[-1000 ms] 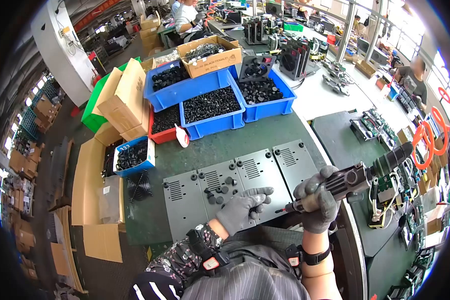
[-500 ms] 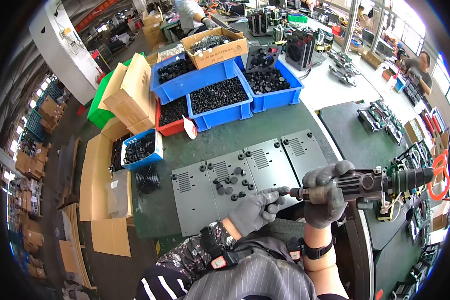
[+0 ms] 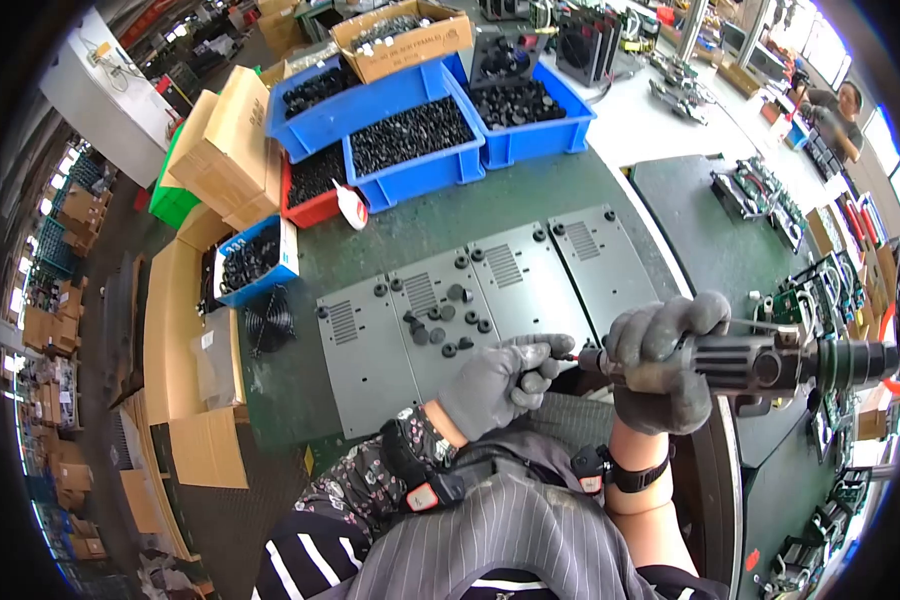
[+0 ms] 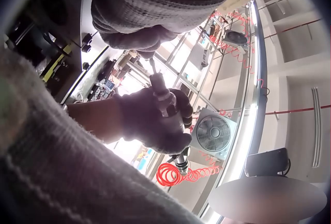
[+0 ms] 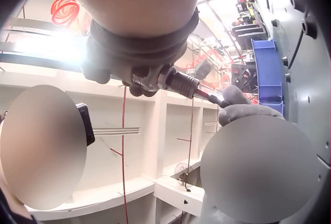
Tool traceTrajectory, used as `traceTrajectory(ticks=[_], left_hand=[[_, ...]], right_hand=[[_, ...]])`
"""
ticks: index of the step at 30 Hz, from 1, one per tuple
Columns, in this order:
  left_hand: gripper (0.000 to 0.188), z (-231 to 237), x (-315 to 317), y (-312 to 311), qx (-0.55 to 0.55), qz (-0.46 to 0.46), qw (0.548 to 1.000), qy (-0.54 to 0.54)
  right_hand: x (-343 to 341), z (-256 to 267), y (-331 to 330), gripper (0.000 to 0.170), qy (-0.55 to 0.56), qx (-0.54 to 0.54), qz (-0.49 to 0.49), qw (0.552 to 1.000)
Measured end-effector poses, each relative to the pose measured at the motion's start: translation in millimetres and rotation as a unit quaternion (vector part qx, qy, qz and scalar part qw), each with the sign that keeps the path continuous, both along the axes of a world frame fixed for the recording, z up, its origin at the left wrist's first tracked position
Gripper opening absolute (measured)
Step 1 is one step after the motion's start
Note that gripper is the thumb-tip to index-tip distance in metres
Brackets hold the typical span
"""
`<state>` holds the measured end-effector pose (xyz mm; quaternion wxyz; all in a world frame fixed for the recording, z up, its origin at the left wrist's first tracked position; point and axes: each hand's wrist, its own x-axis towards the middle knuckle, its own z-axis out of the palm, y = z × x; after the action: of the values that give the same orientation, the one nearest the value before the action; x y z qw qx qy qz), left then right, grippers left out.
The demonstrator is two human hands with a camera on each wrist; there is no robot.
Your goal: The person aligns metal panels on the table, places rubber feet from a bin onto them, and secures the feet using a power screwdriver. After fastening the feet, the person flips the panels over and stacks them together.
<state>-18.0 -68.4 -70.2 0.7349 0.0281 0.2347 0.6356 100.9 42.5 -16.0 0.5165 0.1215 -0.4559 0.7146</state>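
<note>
My gloved right hand (image 3: 660, 365) grips a dark power screwdriver (image 3: 750, 362), held nearly level and pointing left. Its bit (image 5: 201, 94) has a red section and ends at the fingertips of my gloved left hand (image 3: 498, 385). Between thumb and forefinger, that hand pinches a small dark part (image 5: 223, 104) at the bit's tip; its kind is mostly hidden by the fingers. Both hands are above the front edge of several grey metal panels (image 3: 365, 400) laid side by side. Loose black rubber feet (image 3: 437, 336) lie on one panel, and others sit along the panels' far edges.
Behind the panels stand blue bins (image 3: 410, 187) and a red bin (image 3: 315, 212) of small black parts. A white bottle (image 3: 351, 208) lies by them. At left are a small box (image 3: 260, 285), a black fan grille (image 3: 270, 322) and an open carton (image 3: 205, 440). Circuit boards (image 3: 760, 205) lie to the right.
The screwdriver has swung from slanting down to nearly level, and its bit has come to the left fingertips. The left forefinger and thumb have closed at the tip. The head view has shifted.
</note>
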Motion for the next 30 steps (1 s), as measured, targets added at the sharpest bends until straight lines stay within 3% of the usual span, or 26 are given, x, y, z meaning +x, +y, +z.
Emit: traceTrajectory(ticks=[2, 4, 6, 8, 9, 10, 12, 14, 16, 20, 21, 22, 23, 24, 26, 27, 28, 29, 30], left_hand=[[0.026, -2.0, 0.9, -0.9, 0.01, -0.004, 1.0, 0.016], [0.026, 1.0, 0.4, -0.7, -0.002, -0.005, 1.0, -0.014], [0.026, -2.8, -0.7, -1.6, 0.004, -0.012, 0.997, -0.082], [0.026, -6.2, -2.2, -2.4, -0.029, -0.013, 0.994, -0.103], [0.026, -7.0, -2.9, -2.6, -0.018, -0.018, 0.996, -0.09], [0.026, -6.8, -2.6, -2.1, -0.023, -0.019, 0.995, -0.099], [0.026, -6.9, -2.3, -3.5, -0.025, -0.011, 0.999, -0.03], [0.025, -13.1, -5.7, -6.1, 0.014, -0.02, 0.998, -0.059], [0.027, -7.3, -7.1, -9.0, 0.016, -0.047, 0.999, 0.019], [0.029, -2.5, -14.7, -18.1, 0.0, -0.076, 0.99, 0.115], [0.03, -0.9, -19.3, -20.5, 0.005, -0.035, 0.918, 0.396], [0.031, 0.1, -24.9, -22.8, 0.007, 0.007, 0.765, 0.644], [0.029, 2.8, -35.8, -23.9, -0.042, 0.006, 0.671, 0.741], [0.029, 6.8, -39.2, -24.6, -0.045, 0.007, 0.67, 0.741], [0.028, 13.1, -43.8, -24.4, -0.083, 0.001, 0.437, 0.896], [0.028, 10.9, -44.8, -22.6, -0.085, 0.002, 0.437, 0.896], [0.026, 6.6, -44.4, -19.5, -0.075, 0.004, 0.388, 0.918], [0.025, 4.0, -44.4, -16.7, -0.066, 0.006, 0.338, 0.939], [0.025, 3.8, -46.2, -13.7, -0.067, 0.008, 0.339, 0.938]], right_hand=[[-1.0, 2.6, -4.3, 0.04, -0.005, -0.067, -0.056, 0.996], [2.2, -2.6, -2.9, 0.042, -0.032, -0.102, -0.059, 0.993], [-2.4, -5.0, -4.3, 0.037, 0.021, -0.164, -0.047, 0.985], [1.1, -12.0, 0.6, 0.036, 0.016, -0.091, -0.021, 0.996], [0.9, -19.7, 3.0, 0.048, -0.012, -0.04, -0.034, 0.999], [0.4, -20.2, 2.6, 0.048, -0.022, -0.045, -0.035, 0.998], [-0.6, -16.3, -0.4, 0.048, -0.045, -0.034, -0.052, 0.997], [2.2, -18.1, 3.8, 0.047, -0.037, -0.053, -0.017, 0.998], [6.7, -21.7, 10.6, 0.038, 0.026, -0.108, 0.068, 0.991], [6.7, -22.9, 16.7, 0.039, 0.025, -0.23, 0.015, 0.973], [6.0, -18.9, 13.6, 0.039, -0.003, -0.244, -0.034, 0.969], [5.4, -19.8, 13.8, 0.039, -0.003, -0.243, -0.028, 0.97], [6.4, -20.9, 15.1, 0.039, -0.017, -0.245, -0.038, 0.969], [7.8, -22.4, 16.4, 0.039, -0.031, -0.246, -0.049, 0.967], [5.9, -24.7, 17.4, 0.04, -0.027, -0.245, -0.026, 0.969], [2.4, -24.5, 15.3, 0.041, -0.04, -0.239, -0.035, 0.969], [-0.2, -24.4, 14.2, 0.042, -0.054, -0.233, -0.043, 0.97], [1.2, -31.4, 19.0, 0.04, -0.029, -0.223, 0.011, 0.974], [0.2, -31.2, 17.9, 0.04, -0.031, -0.222, 0.013, 0.974]])
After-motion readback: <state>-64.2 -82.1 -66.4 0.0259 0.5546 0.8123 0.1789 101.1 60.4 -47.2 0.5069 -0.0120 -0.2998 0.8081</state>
